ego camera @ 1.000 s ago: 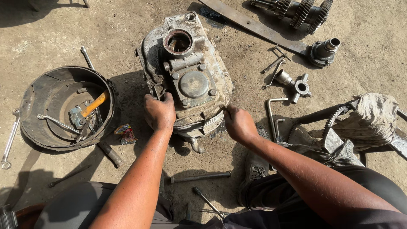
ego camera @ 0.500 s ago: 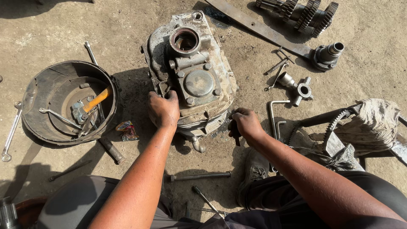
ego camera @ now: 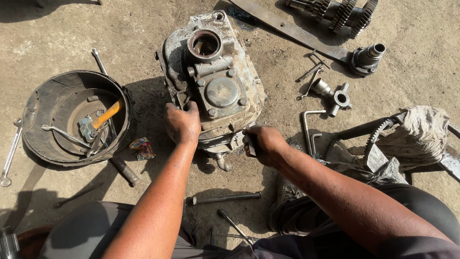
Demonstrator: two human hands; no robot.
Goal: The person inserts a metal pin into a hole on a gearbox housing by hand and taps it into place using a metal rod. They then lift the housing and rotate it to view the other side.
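The gear shaft (ego camera: 342,13) at 1 o'clock is cut off. The gearbox housing (ego camera: 213,81) lies on the floor, gripped by the left hand (ego camera: 182,122); the right hand (ego camera: 262,144) is closed on a small tool (ego camera: 251,146), mostly hidden.

Dusty concrete floor (ego camera: 421,62), greasy gearbox casing (ego camera: 215,86), round metal pan (ego camera: 33,124), spanner (ego camera: 9,156), long bolt (ego camera: 223,197), gear shaft (ego camera: 335,12), dirty rag (ego camera: 421,132)

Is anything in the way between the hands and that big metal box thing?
Nothing visible. The left hand already rests on the gearbox edge, and the right hand, fist closed, is against its near end.
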